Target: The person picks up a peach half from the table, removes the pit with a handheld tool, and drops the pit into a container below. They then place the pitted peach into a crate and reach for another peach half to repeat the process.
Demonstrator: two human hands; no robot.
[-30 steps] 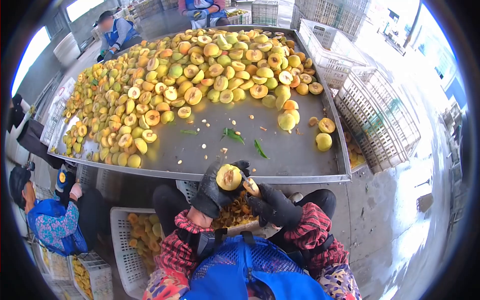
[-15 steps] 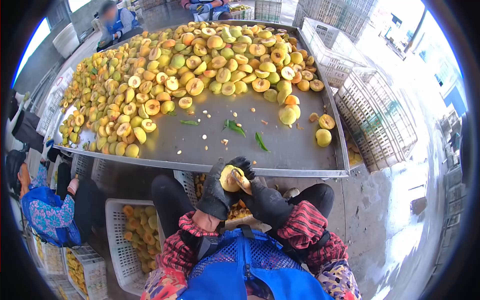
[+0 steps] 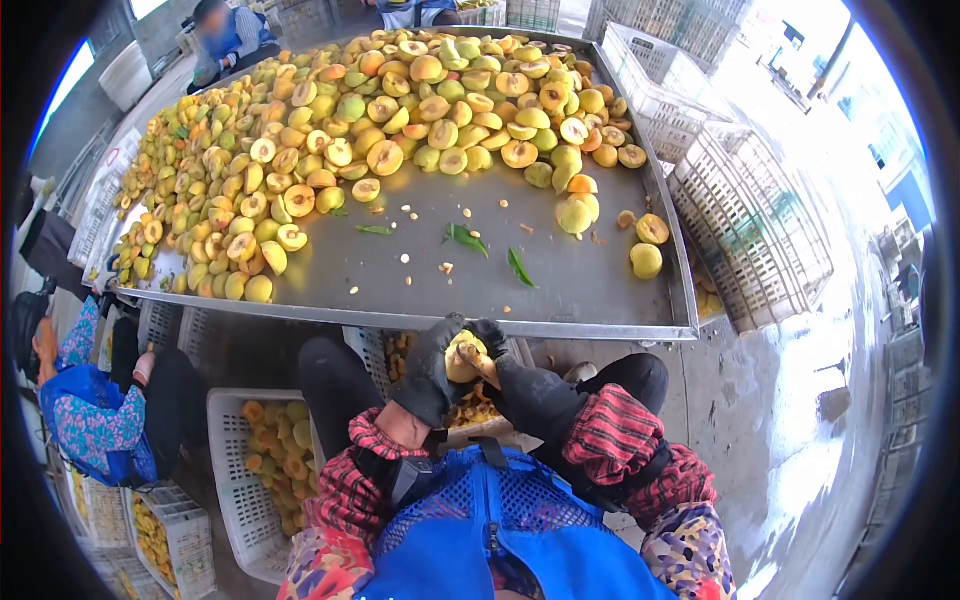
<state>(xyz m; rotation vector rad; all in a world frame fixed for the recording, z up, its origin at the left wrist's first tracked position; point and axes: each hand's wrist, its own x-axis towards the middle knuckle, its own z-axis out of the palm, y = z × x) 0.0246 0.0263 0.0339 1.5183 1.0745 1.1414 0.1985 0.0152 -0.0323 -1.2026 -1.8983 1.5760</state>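
Note:
Over the gap between my knees, my left hand (image 3: 428, 372), in a dark glove, is closed around a yellow peach half (image 3: 461, 364). My right hand (image 3: 525, 388), gloved too, presses against the cut side of the fruit. A small tan-coloured tool (image 3: 482, 360) shows at its fingers; its exact kind is hard to make out. Below both hands, a crate (image 3: 372, 348) holds yellow-orange pieces, partly hidden by my gloves. Just ahead, the metal table (image 3: 575, 285) bears a big heap of halved peaches (image 3: 385, 157).
Loose pits and green leaves (image 3: 466, 238) lie on the table. A white crate of peach halves (image 3: 228, 480) stands left of my legs. Tilted and stacked crates (image 3: 750, 230) are at the right. One co-worker (image 3: 95, 410) sits at left; others are across the table.
Both hands stay together on the fruit; the right fingers and the tan tool have shifted over its cut face. The view has tilted slightly, so the table sits higher.

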